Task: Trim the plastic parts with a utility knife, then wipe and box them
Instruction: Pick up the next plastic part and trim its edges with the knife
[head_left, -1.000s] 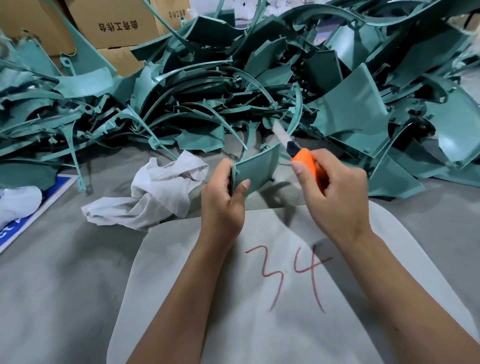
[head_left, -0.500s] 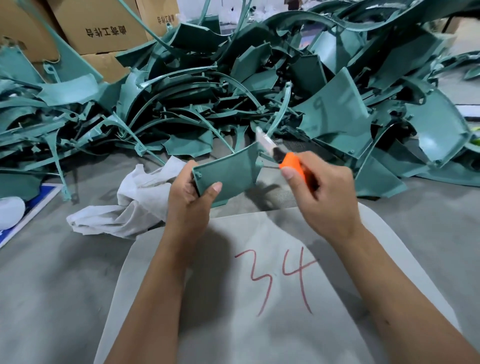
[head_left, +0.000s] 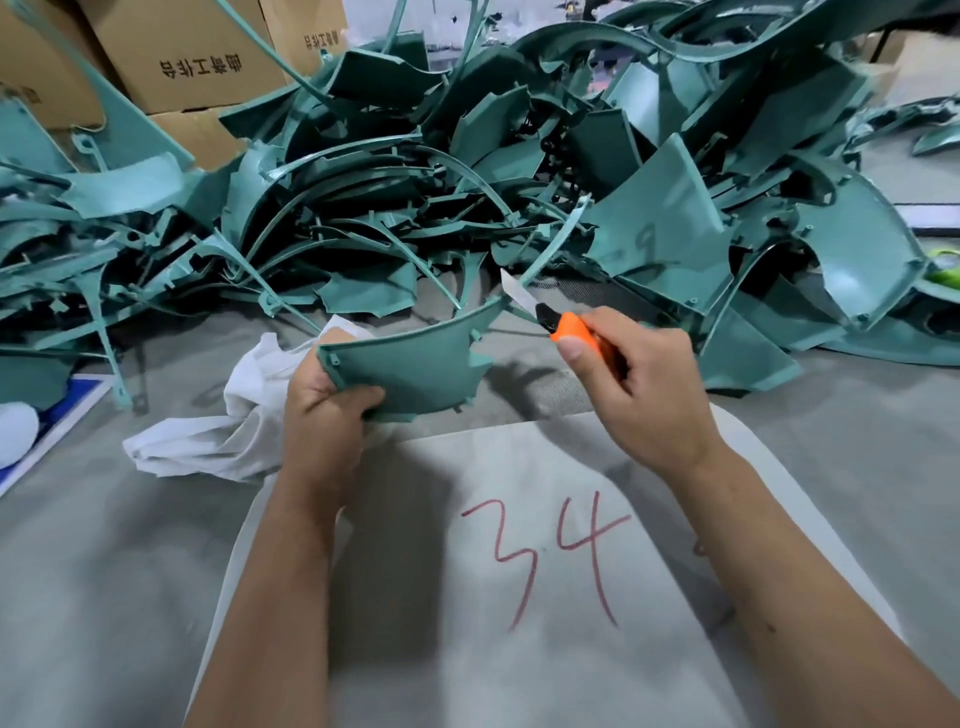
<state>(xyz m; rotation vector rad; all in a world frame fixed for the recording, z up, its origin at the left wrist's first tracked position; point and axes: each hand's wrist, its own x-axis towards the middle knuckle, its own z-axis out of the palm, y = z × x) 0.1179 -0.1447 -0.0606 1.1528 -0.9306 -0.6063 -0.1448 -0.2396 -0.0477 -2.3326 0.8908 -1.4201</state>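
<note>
A white cloth (head_left: 218, 431) lies toward the counter's left edge, waiting for the wipe. My left hand (head_left: 324, 421) has turned the teal plastic part (head_left: 415, 364) from edge-on to broad face toward me, thumb and fingers pinching its lower left corner above the counter's middle. My right hand (head_left: 639, 384) stays wrapped around the orange utility knife (head_left: 566, 327), blade now at the part's upper right tip. I judge trimming continues there.

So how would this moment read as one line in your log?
step: trimming | left hand: grips green plastic part | right hand: grips utility knife, blade at part's upper right corner | white cloth: unused
</note>
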